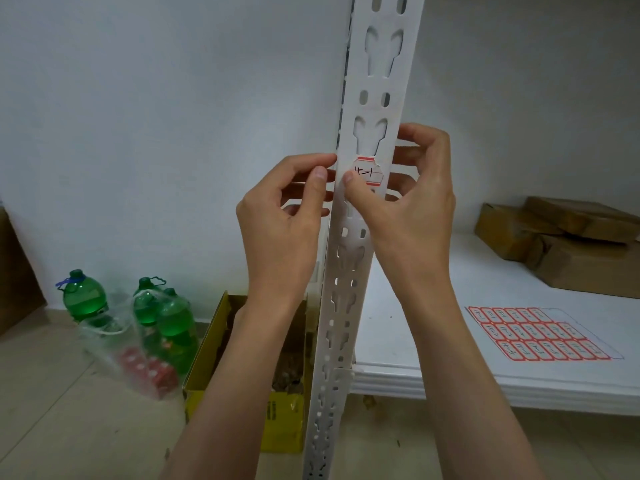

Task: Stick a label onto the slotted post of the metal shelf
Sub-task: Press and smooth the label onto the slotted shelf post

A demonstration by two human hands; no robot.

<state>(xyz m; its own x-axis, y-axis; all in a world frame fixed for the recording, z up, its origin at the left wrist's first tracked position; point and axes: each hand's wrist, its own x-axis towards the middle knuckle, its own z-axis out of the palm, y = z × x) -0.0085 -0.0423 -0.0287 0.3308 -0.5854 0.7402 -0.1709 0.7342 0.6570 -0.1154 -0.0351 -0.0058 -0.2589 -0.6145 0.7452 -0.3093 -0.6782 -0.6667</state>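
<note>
Two bare hands meet at a white slotted post [367, 202] of a metal shelf, seen from the head camera looking forward and down. A small label [367, 174], white with a red border and dark handwriting, lies against the front face of the post, just below one of the keyhole-shaped slots.

Step in hand, by judgement: the label is being seated and pressed down, so the task is close to done. The right hand [412, 202] reaches round the post from the right, its thumb lying on the label's left edge and its other fingers curled behind the post. The left hand [287, 209] stands just left of the post, thumb and forefinger nearly pinched together, their tips touching or almost touching the post's edge; whether they grip anything cannot be told. Neither hand is clamped on the label; both wrists are raised, forearms rising from the bottom of the frame.

Next move, by judgement: a firm rub across the whole label, so that no corner stands proud over the slot above it.

On the shelf board [450, 382] to the right lies a sheet of labels [540, 336], well apart from the hands.
</note>
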